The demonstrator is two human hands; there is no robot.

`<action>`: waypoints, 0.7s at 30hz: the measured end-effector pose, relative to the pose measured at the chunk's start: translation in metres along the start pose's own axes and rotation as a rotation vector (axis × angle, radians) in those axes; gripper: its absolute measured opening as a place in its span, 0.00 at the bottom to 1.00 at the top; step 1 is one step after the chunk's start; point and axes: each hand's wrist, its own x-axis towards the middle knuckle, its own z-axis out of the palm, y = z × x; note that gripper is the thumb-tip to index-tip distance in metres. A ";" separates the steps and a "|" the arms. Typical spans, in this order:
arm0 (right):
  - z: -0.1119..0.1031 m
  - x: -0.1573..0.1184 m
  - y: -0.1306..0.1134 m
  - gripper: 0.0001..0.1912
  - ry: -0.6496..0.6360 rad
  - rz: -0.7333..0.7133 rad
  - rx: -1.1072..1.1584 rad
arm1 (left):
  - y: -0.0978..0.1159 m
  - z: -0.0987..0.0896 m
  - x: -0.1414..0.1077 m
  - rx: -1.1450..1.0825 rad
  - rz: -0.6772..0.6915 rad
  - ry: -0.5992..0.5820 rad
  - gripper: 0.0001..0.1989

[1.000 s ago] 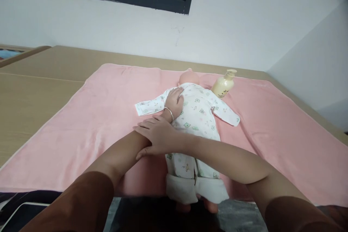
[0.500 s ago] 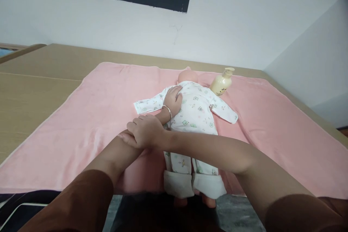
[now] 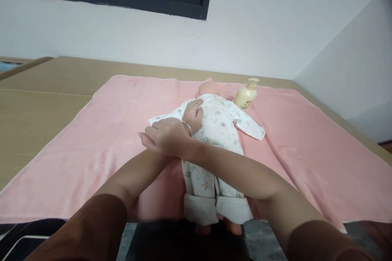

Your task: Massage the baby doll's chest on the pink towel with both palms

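Note:
A baby doll (image 3: 219, 124) in a white printed suit with rolled cuffs lies stretched out, head away from me and feet over the near edge. My left hand (image 3: 193, 115), a bracelet at its wrist, rests flat on the doll's upper body near the shoulder, fingers extended. Crossing over from the right, my right hand (image 3: 167, 135) lies over my left forearm just below the bracelet, with its thumb sticking out to the left. It covers part of the doll's left-side sleeve. Neither hand holds a loose object.
A pink blanket (image 3: 101, 147) is spread under the doll on a wooden table (image 3: 39, 110). A cream pump bottle (image 3: 245, 94) stands beside the doll's head on the right. Behind are a white wall and a dark window frame (image 3: 183, 4).
My right hand has slid up my left forearm toward the wrist, and its thumb has come away from the arm. My left hand stays on the doll. The view has tilted slightly.

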 end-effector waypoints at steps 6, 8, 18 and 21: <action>0.025 -0.023 -0.018 0.30 -0.052 -0.097 0.030 | 0.000 -0.001 0.001 -0.017 0.017 -0.005 0.18; 0.028 -0.020 -0.021 0.32 -0.102 -0.065 0.018 | 0.000 -0.001 0.002 -0.024 0.012 -0.002 0.18; 0.015 -0.005 -0.015 0.34 -0.136 -0.050 0.060 | 0.000 0.003 0.003 -0.021 -0.021 -0.005 0.18; 0.008 0.000 -0.006 0.36 -0.028 -0.022 0.086 | 0.000 0.003 0.002 -0.010 -0.025 -0.011 0.18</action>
